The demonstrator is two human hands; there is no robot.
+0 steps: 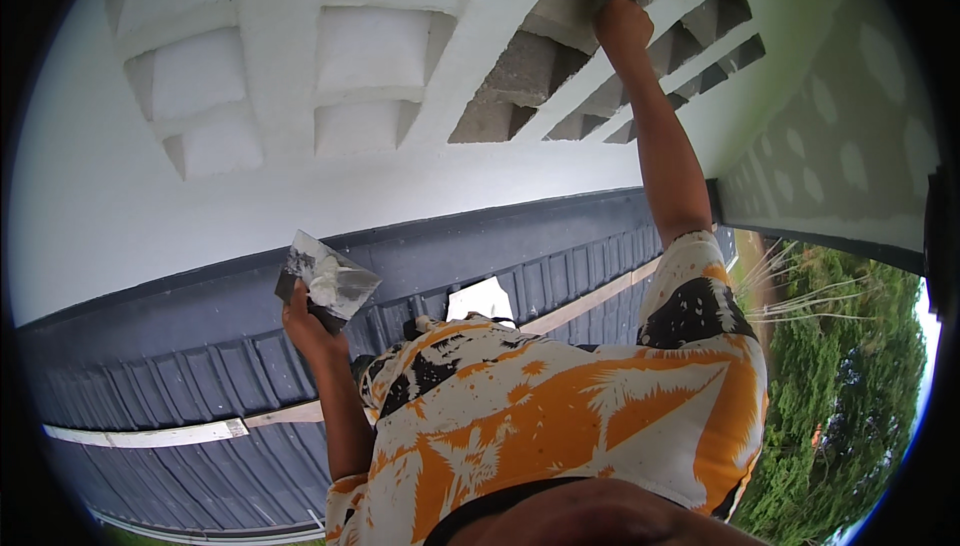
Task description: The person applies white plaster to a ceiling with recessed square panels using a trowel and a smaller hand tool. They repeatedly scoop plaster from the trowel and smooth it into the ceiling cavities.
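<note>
Left hand (312,331) held low, gripping a flat metal plate (318,288) by its near edge, with pale paste (342,279) spread over the face. Taking it by the edge probably keeps the loaded side clear of the fingers, and carrying it out in front of the patterned shirt (560,406) seems meant to keep the paste away from the cloth while leaving it within easy reach of the other arm.

Just past the shirt, a white flat piece (480,299) shows against the dark ribbed roof sheeting (240,376).

Farther out, the right hand (625,26) is closed, knuckles up against one of the grey, recessed openings (570,11) in the white wall (330,186). I cannot tell whether it holds a tool. That arm is nearly straight, likely because the opening sits high up. The recesses to the left are white inside; these ones show bare grey.

Beyond stand a greenish side wall (830,146) with pale patches and leafy trees (840,386).
</note>
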